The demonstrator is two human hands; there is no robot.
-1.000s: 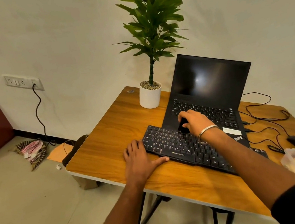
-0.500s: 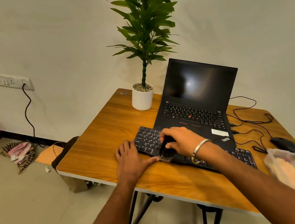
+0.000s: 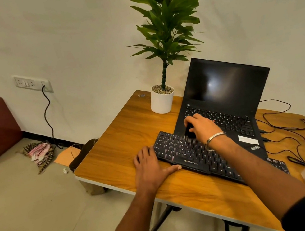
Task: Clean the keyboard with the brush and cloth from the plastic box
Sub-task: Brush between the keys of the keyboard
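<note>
A wooden tabletop (image 3: 123, 140) stands against a pale wall (potted plant (image 3: 162, 99) at its back). The right hand (image 3: 203, 127), gripping the brush (image 3: 189, 131), has moved from the keyboard (image 3: 190, 153) front edge to its far edge; the left hand (image 3: 150, 169) stays flat beside it.

A small home-office corner — folding wooden table (image 3: 115, 141) against a bare wall, open laptop (image 3: 224, 103), potted plant (image 3: 162, 101), wall socket (image 3: 32, 84) — tiled floor below.
</note>
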